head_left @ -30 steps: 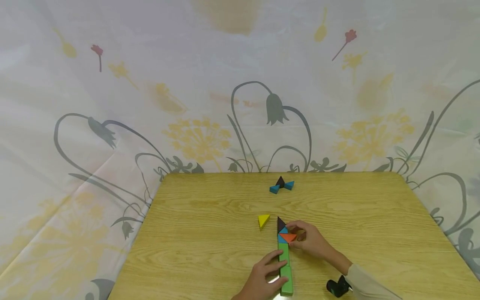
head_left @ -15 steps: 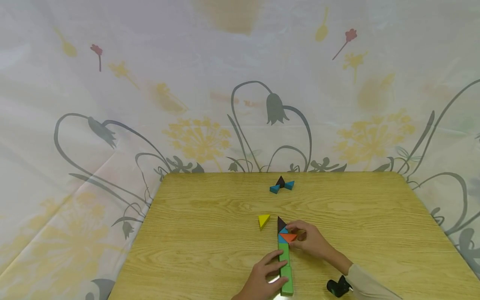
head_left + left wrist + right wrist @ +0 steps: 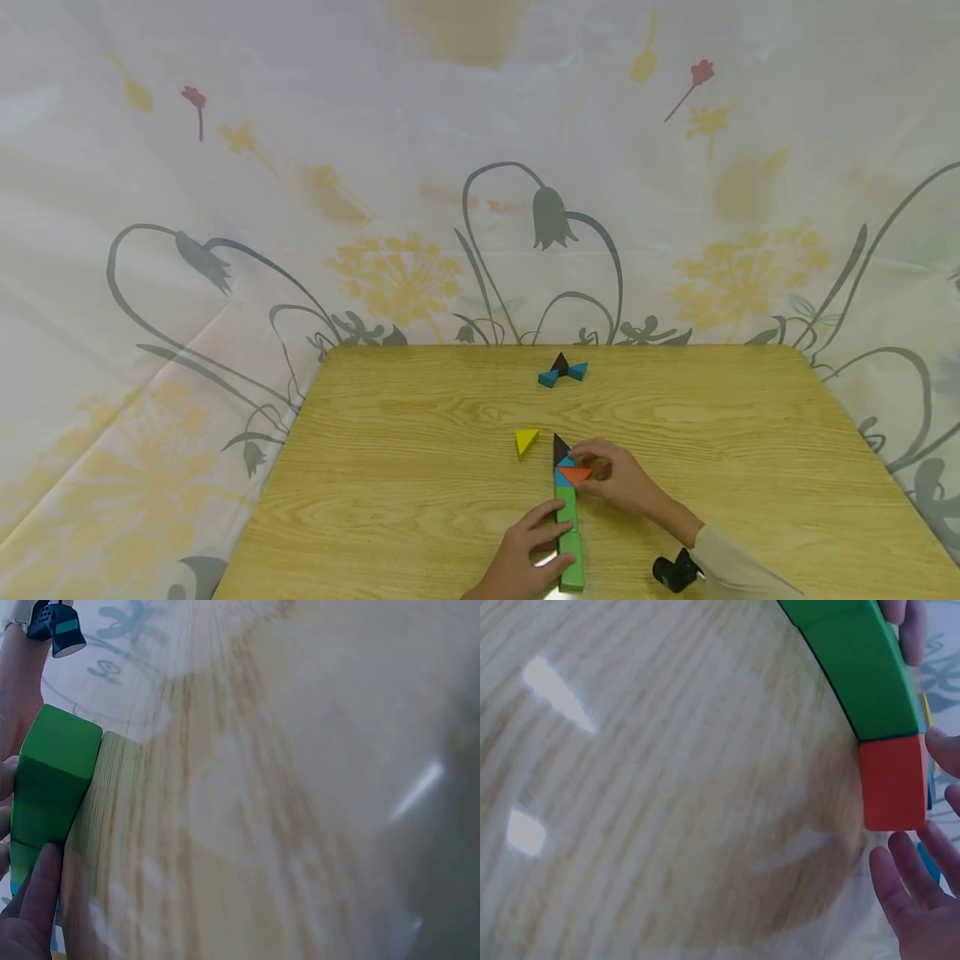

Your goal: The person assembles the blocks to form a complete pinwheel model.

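Observation:
On the wooden table two green rectangular blocks (image 3: 572, 554) stand end to end, in line with an orange triangular block (image 3: 574, 475), small blue triangles (image 3: 562, 477) and a dark triangular block (image 3: 560, 450) at the far end. The left hand (image 3: 525, 554) comes from the left, with spread fingers resting on the green blocks. From the right, the right hand (image 3: 621, 479) holds the orange block's pointed end between thumb and index finger, the index fingertip right at the upper blue triangle. In the right wrist view the orange block (image 3: 892, 784) meets the green block (image 3: 862, 675).
A yellow triangular block (image 3: 527, 442) lies left of the row. Farther back sit another dark triangle (image 3: 561, 364) and two blue triangles (image 3: 577, 371). A black object (image 3: 677, 572) is by the right sleeve (image 3: 738, 567). A flower-patterned curtain (image 3: 480, 208) hangs behind the table.

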Available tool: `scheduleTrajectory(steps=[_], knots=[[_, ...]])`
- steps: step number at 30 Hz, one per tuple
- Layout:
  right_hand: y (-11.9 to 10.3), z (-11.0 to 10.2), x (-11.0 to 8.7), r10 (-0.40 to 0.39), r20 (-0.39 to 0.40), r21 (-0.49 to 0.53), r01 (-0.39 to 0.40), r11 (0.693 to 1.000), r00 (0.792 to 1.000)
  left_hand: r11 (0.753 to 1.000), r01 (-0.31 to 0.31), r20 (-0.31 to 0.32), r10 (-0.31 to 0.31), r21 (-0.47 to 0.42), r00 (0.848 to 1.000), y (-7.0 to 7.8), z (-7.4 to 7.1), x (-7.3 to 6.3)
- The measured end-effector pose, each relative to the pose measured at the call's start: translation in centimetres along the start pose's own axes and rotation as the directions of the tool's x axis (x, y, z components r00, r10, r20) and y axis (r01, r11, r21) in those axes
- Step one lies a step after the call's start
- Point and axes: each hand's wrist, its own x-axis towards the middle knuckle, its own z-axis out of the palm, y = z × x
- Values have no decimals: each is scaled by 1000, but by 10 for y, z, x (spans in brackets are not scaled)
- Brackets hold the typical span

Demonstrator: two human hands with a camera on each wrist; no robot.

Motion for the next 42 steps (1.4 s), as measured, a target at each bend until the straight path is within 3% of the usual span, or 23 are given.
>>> scheduleTrajectory(steps=[12,17,23,26,33,42], knots=[[-2,-29,23,-14,-60,-84,9,996,998,999,15,-10,-16,-35,1000,0,0,0],[-6,-40,37,1,-78,-89,-8,996,997,1000,-4,-12,4,-22,1000,1,0,-1],[3,-47,53,24,-103,-135,-38,990,994,1000,6,-6,-6,-20,1000,3,-1,-1],[8,-49,60,28,-126,-142,-46,989,992,1000,-2,-5,2,16,1000,4,-2,-1],[23,-51,75,58,-188,-142,-85,986,981,979,-77,-12,81,190,997,1,-4,0],[49,-53,99,90,-250,-145,-129,981,964,977,-46,-6,48,208,999,0,-4,0]])
